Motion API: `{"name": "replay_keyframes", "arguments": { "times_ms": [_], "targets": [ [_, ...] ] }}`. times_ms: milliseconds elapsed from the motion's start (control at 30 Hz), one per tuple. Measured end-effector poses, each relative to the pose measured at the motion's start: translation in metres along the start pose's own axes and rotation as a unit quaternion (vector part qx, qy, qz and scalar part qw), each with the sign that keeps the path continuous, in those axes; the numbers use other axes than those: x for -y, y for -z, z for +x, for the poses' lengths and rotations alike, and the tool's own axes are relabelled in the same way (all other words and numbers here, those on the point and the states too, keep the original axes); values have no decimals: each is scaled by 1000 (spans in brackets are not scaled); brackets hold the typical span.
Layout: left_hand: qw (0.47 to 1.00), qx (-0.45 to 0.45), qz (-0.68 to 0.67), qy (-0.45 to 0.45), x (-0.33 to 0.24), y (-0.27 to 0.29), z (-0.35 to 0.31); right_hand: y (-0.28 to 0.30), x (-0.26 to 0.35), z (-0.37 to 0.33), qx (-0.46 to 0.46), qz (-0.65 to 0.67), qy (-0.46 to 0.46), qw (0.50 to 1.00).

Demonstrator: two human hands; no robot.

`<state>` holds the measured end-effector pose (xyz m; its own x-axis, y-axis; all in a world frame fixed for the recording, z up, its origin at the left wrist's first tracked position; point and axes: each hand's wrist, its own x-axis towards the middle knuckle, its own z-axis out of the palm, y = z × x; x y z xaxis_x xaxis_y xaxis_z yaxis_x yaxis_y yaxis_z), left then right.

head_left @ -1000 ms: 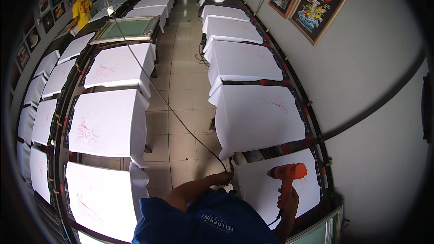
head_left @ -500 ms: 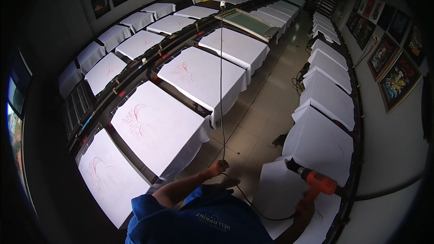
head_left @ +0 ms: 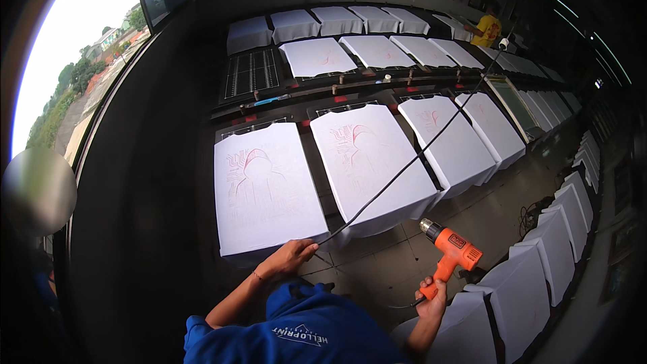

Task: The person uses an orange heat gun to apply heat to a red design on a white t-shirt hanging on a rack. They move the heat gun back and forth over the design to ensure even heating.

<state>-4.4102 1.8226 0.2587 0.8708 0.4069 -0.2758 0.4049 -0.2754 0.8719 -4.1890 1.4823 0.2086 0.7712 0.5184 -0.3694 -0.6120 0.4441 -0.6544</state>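
Note:
An orange heat gun (head_left: 455, 251) with a dark and silver nozzle is gripped by its handle in my right hand (head_left: 431, 296). Its nozzle points up and to the left, over the floor. My left hand (head_left: 293, 256) is closed on a black power cord (head_left: 394, 176), which runs taut up to a white fitting at the far right. That hand is by the near edge of a white T-shirt (head_left: 269, 195) with a red and grey line print. Another printed white T-shirt (head_left: 377, 162) lies to its right, beneath the cord.
White shirts on boards form long rows ahead and a right-hand row (head_left: 519, 303). A framed screen (head_left: 515, 109) rests on the middle row. Tiled floor (head_left: 397, 256) runs between rows. A person in yellow (head_left: 486, 30) stands far right. A window (head_left: 74, 61) is at left.
My view has turned left, bringing the window in. The heat gun has moved from above the right-hand row to over the aisle. My left hand, still on the cord, is now by the nearest left shirt.

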Motion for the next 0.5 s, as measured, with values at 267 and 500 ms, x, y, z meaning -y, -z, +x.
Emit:
{"name": "replay_keyframes", "arguments": {
  "times_ms": [267, 500],
  "targets": [
    [982, -82, 89, -143, 16, 157, -157, -176, -145, 15, 152, -85, -124, 977],
    [964, -176, 144, -139, 103, 259, -275, -340, -337, -15, 273, -61, -278, 919]
  ]
}}
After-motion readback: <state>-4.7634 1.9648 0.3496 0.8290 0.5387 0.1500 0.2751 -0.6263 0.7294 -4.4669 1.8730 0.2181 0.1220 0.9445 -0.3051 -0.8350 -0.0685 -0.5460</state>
